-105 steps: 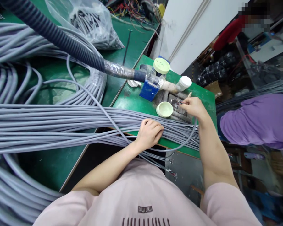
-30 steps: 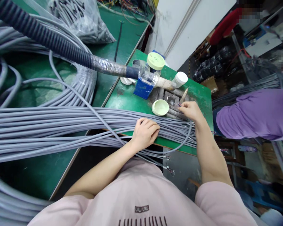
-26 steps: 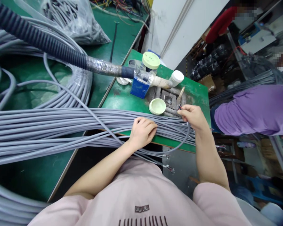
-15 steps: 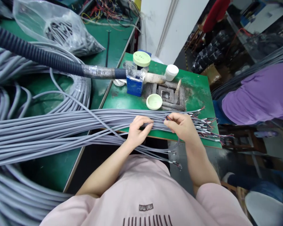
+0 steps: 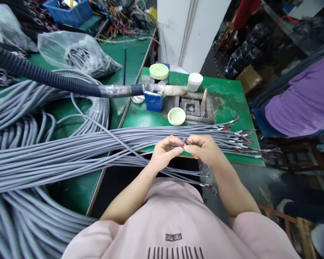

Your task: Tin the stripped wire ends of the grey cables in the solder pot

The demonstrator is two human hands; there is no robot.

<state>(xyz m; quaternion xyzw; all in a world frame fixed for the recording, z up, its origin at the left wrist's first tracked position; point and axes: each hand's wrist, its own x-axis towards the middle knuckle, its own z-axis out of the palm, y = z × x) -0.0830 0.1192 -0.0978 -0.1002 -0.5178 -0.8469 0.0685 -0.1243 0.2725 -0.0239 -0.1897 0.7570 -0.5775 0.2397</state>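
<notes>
Hose point(image 5: 78, 86) spans to blue box point(image 5: 154, 102); cup point(image 5: 176, 117) & white tub point(image 5: 194, 82) nr metal block point(image 5: 191, 107). Grey cables point(image 5: 118, 138) crowd bench point(image 5: 229, 90) front. Wires point(image 5: 188, 142) btwn both hands' fingertips: R hand point(image 5: 203, 149) pinches them, L hand point(image 5: 166, 151) nearly closed beside, grip unclear. Qty: 1 hose, 1 cup, 1 white tub, 2 hands; cables too many to count.

Soft light is brightening the green bench point(image 5: 229, 102), the right background point(image 5: 271, 39) is lying dim, edges are stretching, blurring
</notes>
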